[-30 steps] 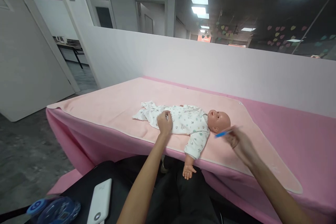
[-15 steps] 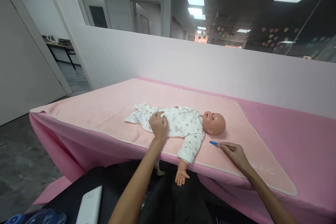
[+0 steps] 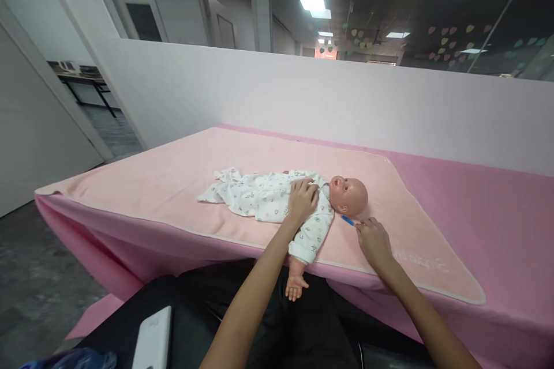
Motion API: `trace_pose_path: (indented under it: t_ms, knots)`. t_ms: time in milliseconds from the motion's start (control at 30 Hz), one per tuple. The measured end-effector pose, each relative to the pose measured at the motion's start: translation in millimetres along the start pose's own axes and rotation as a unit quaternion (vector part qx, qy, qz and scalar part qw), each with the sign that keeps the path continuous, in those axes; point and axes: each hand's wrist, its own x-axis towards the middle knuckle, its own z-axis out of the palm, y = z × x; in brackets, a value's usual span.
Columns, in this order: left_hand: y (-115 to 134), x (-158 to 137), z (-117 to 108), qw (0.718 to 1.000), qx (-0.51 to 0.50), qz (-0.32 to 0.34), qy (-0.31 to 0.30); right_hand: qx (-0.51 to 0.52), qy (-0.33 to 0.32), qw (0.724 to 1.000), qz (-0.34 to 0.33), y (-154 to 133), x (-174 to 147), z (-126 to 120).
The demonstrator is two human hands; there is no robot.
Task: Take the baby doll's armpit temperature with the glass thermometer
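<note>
Left hand, grip loosely spread, rests on a clothed doll; right hand pinches a blue implement near its head.

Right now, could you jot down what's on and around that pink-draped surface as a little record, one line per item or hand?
Doll: on its back in patterned white clothes, one arm over the mat's near edge
Mat: pale pink, under the doll
Left hand: at the doll's chest, fingers curled
Right hand: holding the small blue tool near the doll's head
Small blue tool: exact kind unclear
White device: lower left, on something black
</note>
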Motion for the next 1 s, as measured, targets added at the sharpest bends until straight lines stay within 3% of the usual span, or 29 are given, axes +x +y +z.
trace_pose_path:
  t_ms: [100,200,367,433,567,800,1000]
  knots:
    - [-0.3,-3.5,-2.8,1.0,-0.01,0.017,-0.006,0.052,0.088,0.995,-0.021,-24.2,23.3,-6.2]
    - [-0.3,-3.5,-2.4,1.0,-0.016,0.025,-0.003,0.192,0.153,0.968,-0.047,-58.1,64.1,-5.7]
    - [-8.0,-5.1,7.2,1.0,-0.01,0.004,0.012,0.376,0.18,0.908,0.029,-100.4,118.5,16.5]
    - [-11.2,-6.7,11.3,1.0,-0.015,-0.016,0.02,0.413,0.189,0.889,0.054,-104.3,122.1,26.6]
    - [-12.0,-8.7,14.1,0.999,-0.026,-0.018,0.019,0.461,0.197,0.864,0.044,-99.8,114.6,36.3]
    - [-8.5,-6.7,10.1,0.997,-0.048,-0.049,0.022,0.461,0.232,0.855,0.053,-99.6,114.3,38.1]
    - [-7.6,-5.7,8.1,0.993,-0.075,-0.09,0.013,0.474,0.209,0.853,0.066,-100.4,112.3,39.1]
